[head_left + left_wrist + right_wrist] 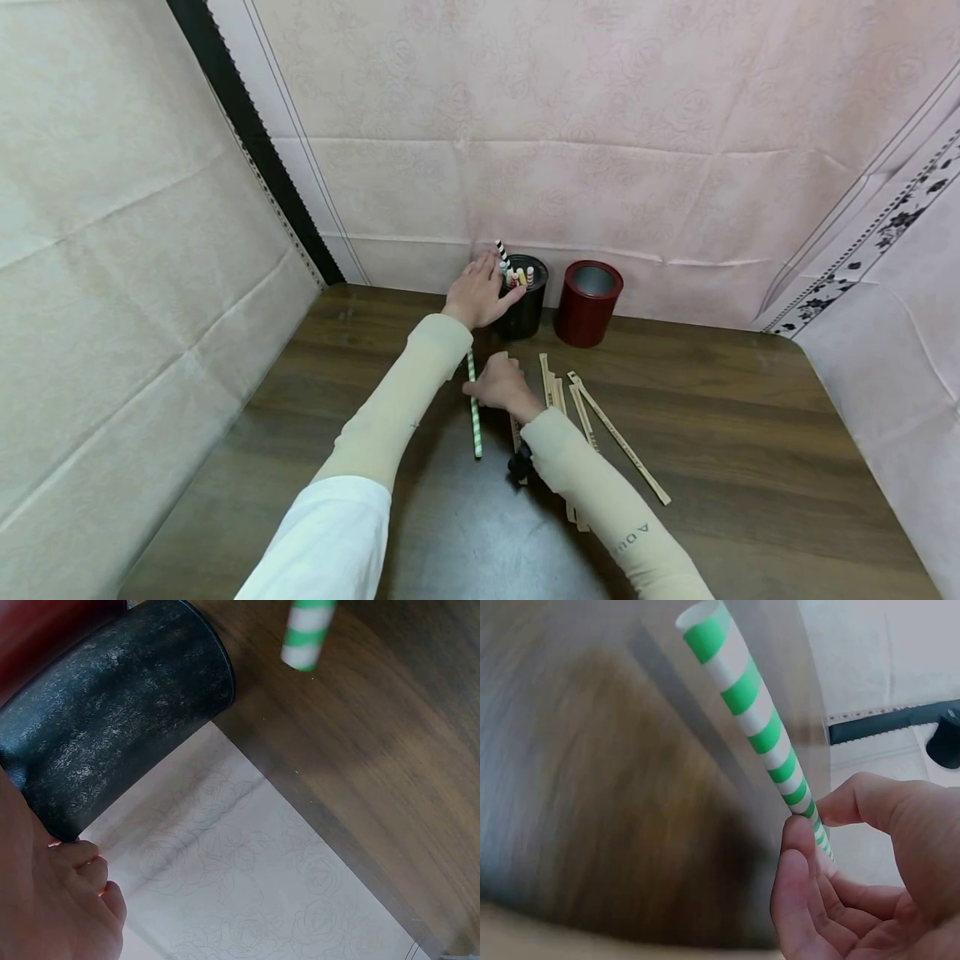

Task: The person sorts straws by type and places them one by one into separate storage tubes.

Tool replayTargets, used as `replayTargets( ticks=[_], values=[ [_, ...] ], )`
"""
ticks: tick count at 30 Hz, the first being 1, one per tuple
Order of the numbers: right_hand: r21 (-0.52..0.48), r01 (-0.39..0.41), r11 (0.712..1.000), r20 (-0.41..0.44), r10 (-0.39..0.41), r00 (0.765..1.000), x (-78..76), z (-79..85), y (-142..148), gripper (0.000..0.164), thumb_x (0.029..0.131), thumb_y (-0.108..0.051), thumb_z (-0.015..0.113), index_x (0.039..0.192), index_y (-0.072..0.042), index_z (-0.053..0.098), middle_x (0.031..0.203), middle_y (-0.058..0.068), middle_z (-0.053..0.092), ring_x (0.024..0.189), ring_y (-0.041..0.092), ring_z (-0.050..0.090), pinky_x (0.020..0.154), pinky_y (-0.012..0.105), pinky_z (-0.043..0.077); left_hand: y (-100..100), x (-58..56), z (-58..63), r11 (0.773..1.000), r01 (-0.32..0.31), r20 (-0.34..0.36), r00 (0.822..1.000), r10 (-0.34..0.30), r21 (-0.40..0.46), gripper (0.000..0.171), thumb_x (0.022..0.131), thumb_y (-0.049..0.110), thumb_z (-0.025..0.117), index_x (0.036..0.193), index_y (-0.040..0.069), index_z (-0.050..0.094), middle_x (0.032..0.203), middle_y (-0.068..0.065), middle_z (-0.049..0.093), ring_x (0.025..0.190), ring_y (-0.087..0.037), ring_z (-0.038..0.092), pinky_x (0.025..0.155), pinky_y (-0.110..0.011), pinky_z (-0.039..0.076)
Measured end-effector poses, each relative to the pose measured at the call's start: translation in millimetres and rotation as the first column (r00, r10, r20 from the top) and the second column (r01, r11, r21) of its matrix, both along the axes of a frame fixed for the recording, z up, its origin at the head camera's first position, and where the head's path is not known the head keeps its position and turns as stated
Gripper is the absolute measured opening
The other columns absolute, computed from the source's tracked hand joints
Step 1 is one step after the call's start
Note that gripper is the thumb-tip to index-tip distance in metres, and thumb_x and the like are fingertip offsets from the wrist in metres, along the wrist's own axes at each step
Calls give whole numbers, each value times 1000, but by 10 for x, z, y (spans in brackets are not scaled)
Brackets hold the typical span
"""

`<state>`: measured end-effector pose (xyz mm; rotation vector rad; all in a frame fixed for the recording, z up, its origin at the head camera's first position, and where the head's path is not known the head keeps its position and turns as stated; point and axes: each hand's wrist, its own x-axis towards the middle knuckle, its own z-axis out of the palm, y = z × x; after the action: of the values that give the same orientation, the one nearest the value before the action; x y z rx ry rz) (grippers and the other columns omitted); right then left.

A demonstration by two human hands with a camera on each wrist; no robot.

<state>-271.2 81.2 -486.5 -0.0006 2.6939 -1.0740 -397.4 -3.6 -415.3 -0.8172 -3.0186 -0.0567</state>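
A green-and-white striped paper straw (476,429) is pinched between the thumb and fingers of my right hand (504,383). The right wrist view shows the straw (765,739) slanting up out of the grip, its hollow end toward the camera. My left hand (480,293) holds the black cup (523,318) at its rim, thumb across the front. In the left wrist view, curled fingers (91,874) sit at the rim of the cup (120,712). Several striped straws (519,277) stand in this cup, including a black-and-white one leaning left.
A dark red cup (583,315) stands just right of the black one. Several flat wooden sticks (626,446) lie on the brown wooden table (750,433), partly under my right forearm. Patterned cloth (600,100) hangs behind and along the sides.
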Motion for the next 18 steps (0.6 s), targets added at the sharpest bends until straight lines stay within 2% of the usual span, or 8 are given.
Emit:
replayTargets(
  ticks=[4, 7, 10, 15, 18],
  values=[
    [-10, 2, 1000, 0, -2, 1000, 51, 66, 187, 37, 95, -29, 77, 62, -11, 77, 64, 4, 75, 65, 21, 69, 64, 31, 55, 3, -11, -10, 1000, -1, -1, 1000, 1, -10, 92, 107, 72, 13, 169, 3, 15, 179, -13, 4, 168, -27, 2, 137, -41, 10],
    [-7, -10, 1000, 1, 10, 1000, 91, 128, 332, 41, 96, -27, 75, 59, -9, 74, 66, 9, 76, 59, 18, 65, 58, 27, 50, 1, -7, -2, 1000, 1, -8, 1000, -1, -10, 92, 108, 72, 12, 169, 3, 15, 179, -13, 3, 168, -27, 2, 137, -41, 11],
    [15, -19, 1000, -1, 19, 1000, 140, 203, 478, 41, 96, -27, 74, 60, -9, 74, 68, 10, 77, 54, 17, 62, 53, 27, 46, -3, 5, 4, 1000, 7, -11, 1000, -7, -6, 92, 108, 71, 13, 169, 2, 15, 179, -14, 4, 168, -28, 3, 137, -42, 11],
    [62, -38, 997, -56, 42, 998, 221, 351, 711, 35, 97, -27, 74, 65, -14, 78, 70, 7, 78, 63, 17, 64, 57, 28, 48, -7, 9, -2, 1000, -1, -13, 1000, 1, -11, 92, 108, 71, 13, 169, 3, 15, 179, -13, 3, 168, -27, 3, 137, -41, 11],
    [71, -44, 996, -98, 51, 994, 262, 478, 828, 30, 97, -26, 74, 71, -12, 79, 71, 7, 77, 65, 18, 64, 60, 28, 49, 0, 7, -11, 1000, -5, -12, 1000, 5, -7, 92, 108, 72, 14, 169, 4, 15, 179, -13, 3, 168, -27, 3, 137, -41, 10]
  ],
)
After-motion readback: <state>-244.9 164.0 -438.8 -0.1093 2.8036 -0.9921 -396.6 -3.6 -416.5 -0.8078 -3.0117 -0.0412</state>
